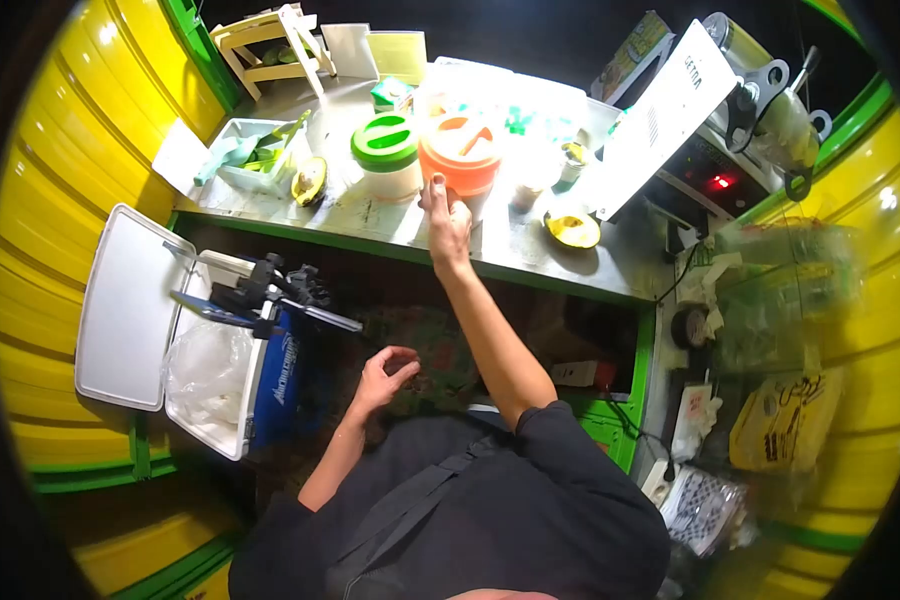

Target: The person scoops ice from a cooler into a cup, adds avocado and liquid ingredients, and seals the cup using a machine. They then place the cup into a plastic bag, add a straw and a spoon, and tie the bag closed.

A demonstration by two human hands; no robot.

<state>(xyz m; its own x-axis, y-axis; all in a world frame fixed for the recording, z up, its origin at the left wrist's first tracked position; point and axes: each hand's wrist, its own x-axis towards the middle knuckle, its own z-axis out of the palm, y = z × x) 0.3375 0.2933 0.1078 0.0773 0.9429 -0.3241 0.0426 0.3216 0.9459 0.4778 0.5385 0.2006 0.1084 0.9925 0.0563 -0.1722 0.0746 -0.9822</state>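
Up on the metal counter (370, 215), the right hand (448, 222) was stretched out far from the body. Its fingers were spread a little and touched the bottom of the orange tub (461, 152). The grip was open and was not holding anything. The orange tub stood upright just past the fingertips, straight ahead of the hand and a bit higher in the picture. It had an orange lid with a slot on top.

Right beside the orange tub, on its left, stood a white tub with a green lid (386, 155). The two tubs were very close, almost touching. The right hand was much nearer to the orange one.

The left hand (385, 373) hung low, down by the person's tummy, well apart from the counter. Its fingers were curled in loosely and it held nothing. So the right hand was the near one, and the left hand was far away.

A cut avocado half (310, 181) lay on the counter to the left, next to a white tray (232, 172) with green bits in it. Another avocado half (572, 230) lay to the right of the hand. Down on the floor at the left sat a white cooler box (135, 310) with its lid open.
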